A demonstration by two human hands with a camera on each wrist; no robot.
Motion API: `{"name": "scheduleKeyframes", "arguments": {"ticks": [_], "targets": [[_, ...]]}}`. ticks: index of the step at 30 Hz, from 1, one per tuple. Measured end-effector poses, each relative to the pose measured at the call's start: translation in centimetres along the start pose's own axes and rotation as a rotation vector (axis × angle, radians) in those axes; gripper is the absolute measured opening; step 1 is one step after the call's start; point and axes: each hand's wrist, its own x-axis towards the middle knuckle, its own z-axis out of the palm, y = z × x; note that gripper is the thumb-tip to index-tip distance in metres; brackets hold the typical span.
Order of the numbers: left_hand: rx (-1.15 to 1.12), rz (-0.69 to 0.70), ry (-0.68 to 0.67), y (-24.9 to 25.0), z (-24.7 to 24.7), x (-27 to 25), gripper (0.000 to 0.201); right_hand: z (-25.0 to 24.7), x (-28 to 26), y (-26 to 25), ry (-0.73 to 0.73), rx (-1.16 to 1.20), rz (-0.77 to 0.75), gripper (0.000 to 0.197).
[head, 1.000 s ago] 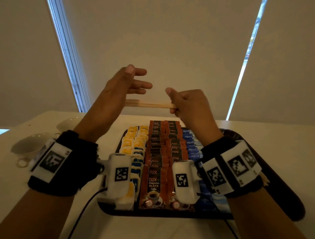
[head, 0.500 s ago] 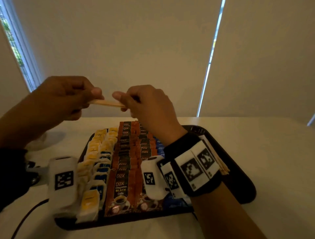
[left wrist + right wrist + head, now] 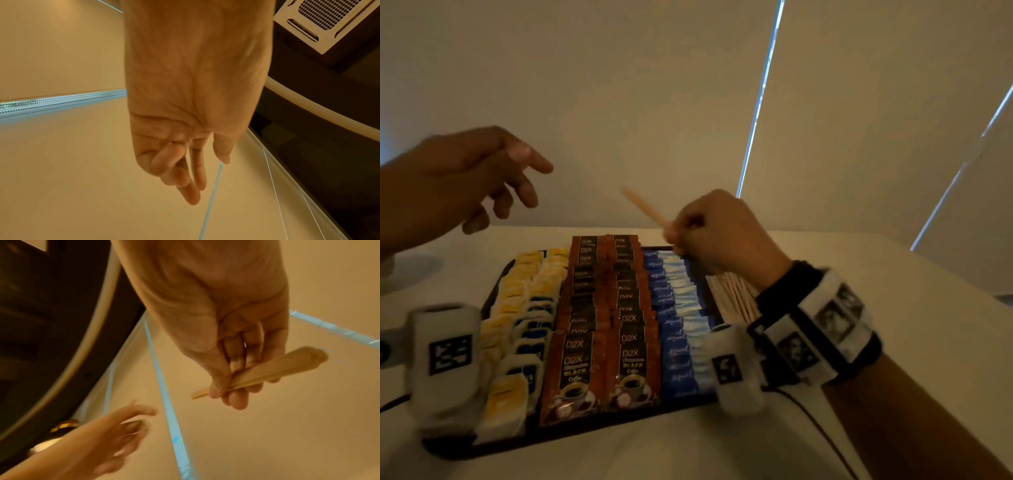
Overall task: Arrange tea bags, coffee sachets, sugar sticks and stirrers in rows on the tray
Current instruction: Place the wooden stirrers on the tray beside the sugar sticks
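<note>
A dark tray (image 3: 498,289) on the white table carries rows of yellow tea bags (image 3: 520,291), brown coffee sachets (image 3: 601,308), blue sugar sticks (image 3: 674,301) and a pile of wooden stirrers (image 3: 732,294) at its right. My right hand (image 3: 688,236) hovers over the tray's far right and pinches a few wooden stirrers (image 3: 643,207) that point up and left; in the right wrist view these stirrers (image 3: 267,369) lie between thumb and fingers. My left hand (image 3: 517,178) is raised at the left, fingers loosely spread and holding nothing; the left wrist view shows its fingers (image 3: 185,175) relaxed.
The white table (image 3: 893,325) stretches right of the tray. Beige roller blinds (image 3: 619,85) hang behind it. A white cup (image 3: 385,265) is barely visible at the far left edge. A black cable (image 3: 818,425) runs from my right wrist.
My left hand has let go of the stirrers and drawn away to the left. My right hand keeps them and has lowered toward the tray's right side, tilting them upward.
</note>
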Motion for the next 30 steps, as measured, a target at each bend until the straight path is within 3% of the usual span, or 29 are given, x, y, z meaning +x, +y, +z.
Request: {"name": "scheduleKeyframes", "arguments": {"ticks": [3, 6, 8, 10, 12, 19, 24, 30], "targets": [[-0.141, -0.042, -0.028, 0.3, -0.5, -0.2, 0.035, -3.7, -0.3, 4.8, -0.004, -0.035, 0.361, 0.02], [-0.136, -0.002, -0.043, 1.5, 0.0, -0.9, 0.026, -4.5, -0.4, 8.3, -0.09, -0.024, 0.674, 0.026], [-0.134, 0.053, -0.07, 1.9, 0.4, -1.6, 0.046, -3.9, -0.1, 10.1, -0.159, -0.109, 0.753, 0.03], [-0.11, 0.117, -0.09, 1.8, 0.7, -2.0, 0.07, -3.1, 0.3, 11.4, -0.201, -0.239, 0.767, 0.038], [-0.099, 0.157, -0.099, 1.9, 0.7, -2.2, 0.074, -2.4, 0.6, 12.2, -0.214, -0.324, 0.773, 0.044], [-0.037, 0.185, -0.076, 2.7, 0.5, -3.3, 0.069, -0.3, 1.6, 12.9, -0.253, -0.475, 0.798, 0.053], [0.007, 0.193, -0.094, 3.0, 0.5, -3.8, 0.065, -0.5, 2.0, 13.0, -0.23, -0.494, 0.76, 0.045], [0.068, 0.166, -0.129, 3.2, 0.6, -4.0, 0.062, -1.1, 1.7, 12.7, -0.266, -0.29, 0.786, 0.04]]}}
